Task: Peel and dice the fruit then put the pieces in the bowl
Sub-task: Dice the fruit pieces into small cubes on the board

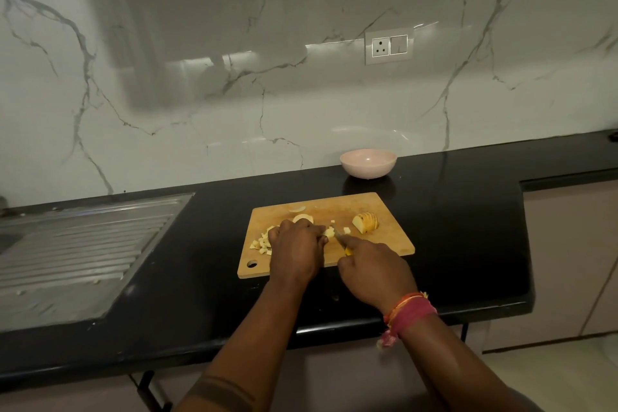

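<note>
Right hand [374, 269]: one; fingers curled round the yellow handle of a knife [341, 239], forefinger laid along its back; blade tip down among fruit on the board; red and orange thread bands [409, 309] at the wrist. Left hand [296, 244]: one; fingers bent, fingertips pinching a pale fruit piece [329, 231] just left of the blade. Diced pieces [262, 242]: one loose heap at the left hand's outer side, too small to count; about three stray cubes near the blade. Sliced fruit section [366, 222]: one, right part of the board, slices standing together. Cutting board [384, 241]: one, wooden, hole at the near left corner. Bowl [368, 162]: one, pale pink, behind the board, apart from it. Counter [468, 227]: black; ribbed steel drainboard [77, 251] at left; one wall socket [389, 45].
</note>
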`<act>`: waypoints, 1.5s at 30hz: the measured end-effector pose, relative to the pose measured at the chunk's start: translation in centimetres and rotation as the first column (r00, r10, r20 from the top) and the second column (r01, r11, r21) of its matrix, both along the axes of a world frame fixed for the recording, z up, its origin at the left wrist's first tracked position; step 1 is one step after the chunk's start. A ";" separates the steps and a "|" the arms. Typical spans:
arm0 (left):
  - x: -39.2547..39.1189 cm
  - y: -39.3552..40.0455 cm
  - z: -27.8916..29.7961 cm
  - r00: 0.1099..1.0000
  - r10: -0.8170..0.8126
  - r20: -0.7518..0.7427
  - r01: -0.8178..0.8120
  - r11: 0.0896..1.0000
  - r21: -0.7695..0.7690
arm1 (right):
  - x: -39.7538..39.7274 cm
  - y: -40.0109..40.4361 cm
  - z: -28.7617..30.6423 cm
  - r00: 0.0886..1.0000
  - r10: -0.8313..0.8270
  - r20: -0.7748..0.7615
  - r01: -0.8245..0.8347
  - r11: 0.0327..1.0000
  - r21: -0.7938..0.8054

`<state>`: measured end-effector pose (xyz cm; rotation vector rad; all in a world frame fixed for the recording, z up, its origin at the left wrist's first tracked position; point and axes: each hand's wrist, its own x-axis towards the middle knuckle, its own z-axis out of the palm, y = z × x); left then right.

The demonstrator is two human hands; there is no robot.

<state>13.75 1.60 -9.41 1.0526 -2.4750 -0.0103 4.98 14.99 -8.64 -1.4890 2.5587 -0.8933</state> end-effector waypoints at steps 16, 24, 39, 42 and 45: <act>0.4 0.4 0.0 1.000 0.010 0.017 -0.009 0.998 -0.058 | 0.4 0.0 0.3 0.999 -0.008 0.042 0.010 0.999 -0.040; 0.2 0.2 0.0 1.000 -0.021 0.008 0.021 0.999 -0.035 | 0.2 0.0 0.3 0.997 -0.031 0.068 0.036 0.997 -0.071; 0.2 -0.2 0.1 0.997 -0.034 -0.075 0.037 0.998 0.047 | 0.5 0.2 0.2 0.998 -0.051 0.031 0.052 0.997 -0.056; 0.2 -0.1 0.1 0.996 -0.029 -0.085 0.033 0.999 0.041 | 1.1 0.1 0.2 0.999 -0.046 -0.010 0.045 0.997 -0.063; 0.2 -0.1 0.2 0.996 -0.029 -0.087 0.033 0.999 0.038 | 1.7 -0.3 0.3 0.999 -0.022 -0.037 0.020 0.998 -0.060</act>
